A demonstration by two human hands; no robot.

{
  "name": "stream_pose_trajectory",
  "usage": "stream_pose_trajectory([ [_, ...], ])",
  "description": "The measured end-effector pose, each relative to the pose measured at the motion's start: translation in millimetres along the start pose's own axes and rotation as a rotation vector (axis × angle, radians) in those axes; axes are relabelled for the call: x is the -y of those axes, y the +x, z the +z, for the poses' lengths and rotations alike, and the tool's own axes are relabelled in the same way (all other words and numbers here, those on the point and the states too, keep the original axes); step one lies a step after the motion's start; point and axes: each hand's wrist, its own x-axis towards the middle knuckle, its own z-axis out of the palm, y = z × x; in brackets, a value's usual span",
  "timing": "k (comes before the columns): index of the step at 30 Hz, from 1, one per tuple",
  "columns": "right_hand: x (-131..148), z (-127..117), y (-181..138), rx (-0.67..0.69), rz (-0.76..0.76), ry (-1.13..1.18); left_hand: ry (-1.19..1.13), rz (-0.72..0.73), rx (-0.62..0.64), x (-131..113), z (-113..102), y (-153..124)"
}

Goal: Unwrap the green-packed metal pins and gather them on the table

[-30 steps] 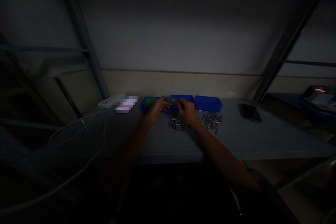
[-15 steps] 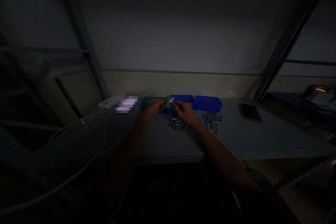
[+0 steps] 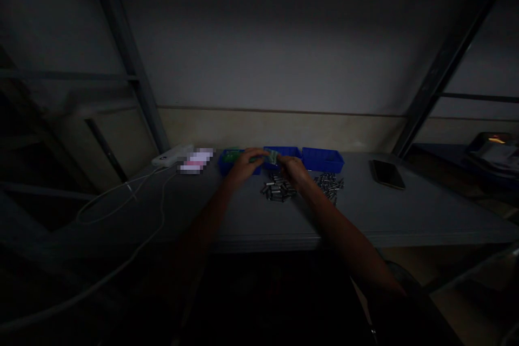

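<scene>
A small clear plastic bag (image 3: 272, 158) with shiny contents hangs between my two hands above the table. My left hand (image 3: 246, 163) reaches to the bag's left edge, its fingertips and thumb closed on it. My right hand (image 3: 295, 169) pinches the right side of the same bag. Below the hands lies a pile of short metal cylinders (image 3: 278, 190). Partly hidden by my right wrist is a heap of metal screw-like pieces (image 3: 330, 184). Behind my left hand, a blue bin (image 3: 226, 167) holds green material (image 3: 231, 156).
Two more blue bins, a middle one (image 3: 283, 150) and a right one (image 3: 323, 161), stand along the back. A phone (image 3: 388, 173) lies at the right. At the left are a white device (image 3: 172, 157) with cables (image 3: 162, 208) and a blurred-out pink-and-white item (image 3: 196, 161).
The plastic bag has moved to the right, along with both hands. My left fingers now stretch further over its edge. The heaps on the table look much the same.
</scene>
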Motion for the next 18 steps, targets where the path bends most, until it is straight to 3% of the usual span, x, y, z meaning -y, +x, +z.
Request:
stream_pose_trajectory([
  [4, -1.5, -1.8, 4.8, -0.137, -0.129, 0.037, -0.07, -0.209, -0.163, 3.9, 1.7, 1.0],
  [7, -2.4, -3.7, 8.6, -0.225, -0.259, 0.003, -0.11, -0.251, -0.237, 8.1, 2.8, 1.3],
  [12, -2.9, -3.7, 8.7, -0.274, -0.43, -0.139, -0.071, -0.217, -0.218, 8.6, 6.0, -0.3],
  [18, -1.6, -0.3, 0.4, -0.281, -0.589, -0.375, -0.015, -0.314, -0.149, 7.6, 7.7, -1.7],
])
